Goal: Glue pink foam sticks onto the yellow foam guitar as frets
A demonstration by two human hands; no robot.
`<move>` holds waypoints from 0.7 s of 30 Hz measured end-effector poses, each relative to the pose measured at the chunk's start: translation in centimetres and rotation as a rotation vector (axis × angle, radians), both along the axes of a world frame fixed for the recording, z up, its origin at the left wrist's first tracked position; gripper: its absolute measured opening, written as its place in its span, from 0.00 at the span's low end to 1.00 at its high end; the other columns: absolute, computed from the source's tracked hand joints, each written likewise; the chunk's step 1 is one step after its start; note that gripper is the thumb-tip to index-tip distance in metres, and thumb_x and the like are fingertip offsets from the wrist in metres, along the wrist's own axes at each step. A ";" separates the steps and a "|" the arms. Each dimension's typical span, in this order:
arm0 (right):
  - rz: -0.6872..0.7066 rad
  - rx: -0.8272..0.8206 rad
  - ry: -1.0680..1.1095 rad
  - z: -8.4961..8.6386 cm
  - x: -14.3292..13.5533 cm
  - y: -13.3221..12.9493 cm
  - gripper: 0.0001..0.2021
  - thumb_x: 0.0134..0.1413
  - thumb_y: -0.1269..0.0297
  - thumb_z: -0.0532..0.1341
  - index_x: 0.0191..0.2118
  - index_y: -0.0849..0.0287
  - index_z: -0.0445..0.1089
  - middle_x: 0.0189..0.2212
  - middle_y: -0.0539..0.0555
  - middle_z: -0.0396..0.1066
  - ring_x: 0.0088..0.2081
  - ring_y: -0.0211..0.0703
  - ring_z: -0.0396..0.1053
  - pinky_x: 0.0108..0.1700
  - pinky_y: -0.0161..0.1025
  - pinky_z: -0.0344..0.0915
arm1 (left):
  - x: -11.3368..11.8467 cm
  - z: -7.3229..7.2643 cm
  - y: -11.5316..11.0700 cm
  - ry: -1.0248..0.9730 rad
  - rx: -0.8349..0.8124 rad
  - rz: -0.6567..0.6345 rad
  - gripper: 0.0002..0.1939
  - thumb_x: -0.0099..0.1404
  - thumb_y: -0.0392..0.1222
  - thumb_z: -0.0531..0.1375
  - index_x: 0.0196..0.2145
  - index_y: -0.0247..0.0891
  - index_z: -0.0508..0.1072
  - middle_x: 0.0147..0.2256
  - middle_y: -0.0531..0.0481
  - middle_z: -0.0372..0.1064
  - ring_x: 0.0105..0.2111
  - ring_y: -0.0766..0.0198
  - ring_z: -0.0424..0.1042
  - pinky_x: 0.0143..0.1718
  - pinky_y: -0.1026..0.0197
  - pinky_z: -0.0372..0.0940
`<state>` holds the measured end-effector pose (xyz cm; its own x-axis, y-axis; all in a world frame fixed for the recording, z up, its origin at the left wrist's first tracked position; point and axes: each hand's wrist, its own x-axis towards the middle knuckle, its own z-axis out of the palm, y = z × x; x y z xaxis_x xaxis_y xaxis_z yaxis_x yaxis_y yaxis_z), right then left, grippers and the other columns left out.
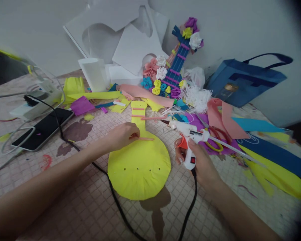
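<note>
L hand [124,136] pinches 1 end of a pink strip [147,139] over the yellow guitar shape [137,154]; R hand [205,164] grips the glue gun [190,160] by its handle, nozzle well apart from the strip. Shape lies flat on the table [82,201], w/ 4 holes; prob. light, neck bendy, best held by round rim. Strip looks soft, flimsy: take by ends.

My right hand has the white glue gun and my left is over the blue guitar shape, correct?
Not quite: in the head view, the left hand is over the yellow guitar shape, not the blue one. The right hand does hold the white glue gun.
</note>
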<state>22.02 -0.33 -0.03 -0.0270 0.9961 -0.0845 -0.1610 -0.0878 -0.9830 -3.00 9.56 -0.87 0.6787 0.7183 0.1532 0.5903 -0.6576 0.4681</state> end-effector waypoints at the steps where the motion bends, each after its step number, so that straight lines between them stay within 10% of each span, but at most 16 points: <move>1: -0.004 -0.005 -0.017 -0.1 0.1 -0.1 0.16 0.59 0.52 0.53 0.28 0.59 0.66 0.15 0.47 0.61 0.18 0.35 0.59 0.20 0.32 0.57 | 0.0 0.3 0.0 -0.038 -0.051 0.037 0.05 0.59 0.35 0.57 0.30 0.34 0.74 0.29 0.48 0.70 0.29 0.65 0.66 0.32 0.63 0.58; 10: 0.073 0.207 -0.477 -0.1 0.5 -1.5 0.20 0.59 0.52 0.53 0.22 0.59 0.65 0.15 0.49 0.61 0.19 0.36 0.60 0.22 0.34 0.55 | -0.1 1.5 -0.4 -0.843 -1.236 0.121 0.08 0.59 0.41 0.62 0.27 0.32 0.71 0.24 0.53 0.65 0.24 0.74 0.63 0.28 0.70 0.59; 21: 0.263 0.474 -0.689 -0.4 -0.2 -1.8 0.03 0.57 0.65 0.56 0.36 0.55 0.60 0.32 0.51 0.63 0.33 0.41 0.64 0.36 0.38 0.63 | 0.6 0.9 -1.2 -1.038 -1.521 0.180 0.04 0.60 0.34 0.62 0.31 0.29 0.73 0.27 0.50 0.69 0.24 0.74 0.66 0.26 0.72 0.62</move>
<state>21.81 -2.17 -0.43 -0.3566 0.8989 0.2546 0.4498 0.4040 -0.7965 -2.36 8.35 -0.01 0.6553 0.6634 -0.3612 -0.2797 0.6573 0.6998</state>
